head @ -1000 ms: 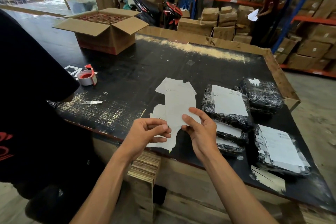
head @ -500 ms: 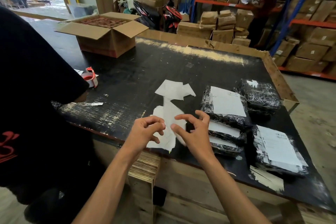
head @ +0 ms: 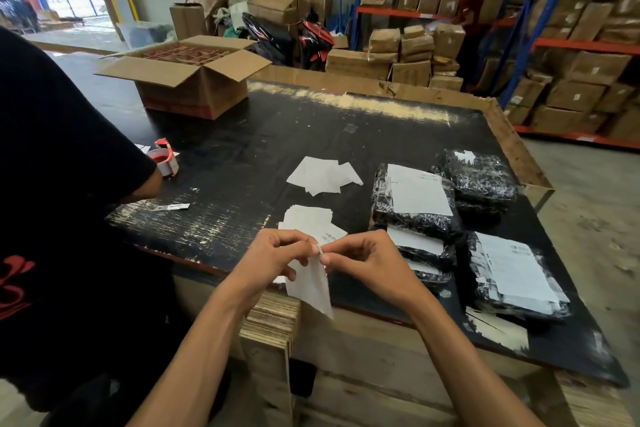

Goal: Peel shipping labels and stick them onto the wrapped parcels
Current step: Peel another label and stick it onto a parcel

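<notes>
My left hand and my right hand meet over the table's near edge and both pinch the top corner of one white shipping label, which hangs down from my fingertips. Behind them lies a stack of labels with a barcode showing. Loose white backing sheets lie further back. To the right sit several black wrapped parcels: a pile with a label on top, an unlabelled one behind it, and a labelled one at the near right.
A person in a black shirt stands close on my left, beside a red tape dispenser. An open cardboard box sits at the table's far left. The black table has a raised wooden rim. Shelves of boxes and another person stand behind.
My hands have lifted one label off the stack and come together, fingertips now pinching its top corner. The view has tilted slightly.
</notes>
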